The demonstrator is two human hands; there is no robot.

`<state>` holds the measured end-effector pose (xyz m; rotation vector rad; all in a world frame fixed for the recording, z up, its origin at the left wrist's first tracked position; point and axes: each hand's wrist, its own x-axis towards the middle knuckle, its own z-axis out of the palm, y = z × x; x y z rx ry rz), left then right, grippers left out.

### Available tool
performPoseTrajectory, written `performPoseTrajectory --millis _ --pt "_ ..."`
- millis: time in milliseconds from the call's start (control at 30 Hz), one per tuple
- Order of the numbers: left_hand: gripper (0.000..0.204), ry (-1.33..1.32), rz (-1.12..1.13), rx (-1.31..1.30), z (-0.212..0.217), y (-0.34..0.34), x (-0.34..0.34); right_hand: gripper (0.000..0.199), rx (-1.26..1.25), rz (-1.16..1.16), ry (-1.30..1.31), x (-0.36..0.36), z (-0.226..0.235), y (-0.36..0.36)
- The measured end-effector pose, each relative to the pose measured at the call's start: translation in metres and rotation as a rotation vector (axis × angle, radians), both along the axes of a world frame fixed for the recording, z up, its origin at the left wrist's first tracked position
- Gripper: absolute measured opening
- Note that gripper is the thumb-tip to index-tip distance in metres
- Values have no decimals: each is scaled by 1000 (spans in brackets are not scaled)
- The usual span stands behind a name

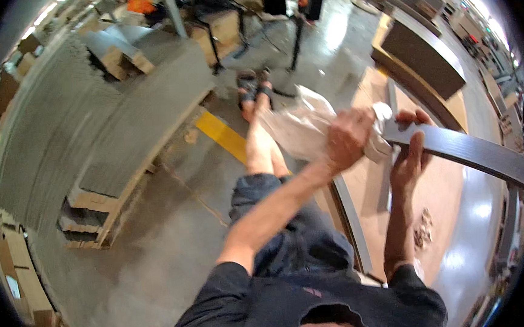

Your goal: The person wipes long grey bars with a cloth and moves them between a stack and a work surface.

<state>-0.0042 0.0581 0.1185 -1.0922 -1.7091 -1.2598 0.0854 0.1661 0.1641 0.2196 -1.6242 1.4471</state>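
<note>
Concrete workshop floor [158, 243] below; left hand [348, 138] is fisting a crumpled white cloth [308, 130], right hand [410, 153] is wrapping fingers around a long dark flat panel strip [462, 152].

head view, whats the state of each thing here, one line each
left hand: closed in a grip on the white cloth
white cloth: bunched, pressed at the end of the dark strip
right hand: fingers wrapped over the dark strip, holding it
dark strip: lifted off the brown board, slanting away to the right
brown board: lying flat, small scraps on it
grey panel stack: piled on wooden blocks
</note>
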Motion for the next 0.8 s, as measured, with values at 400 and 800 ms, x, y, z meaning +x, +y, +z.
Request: performPoseTrajectory --millis 400,800 --pt "32 -1324 127 586 -197 -188 -91 52 -127 16 3 55 60 155" --pt "62 -1322 -506 723 -92 -82 -13 60 -21 744 -1217 16 -76 7"
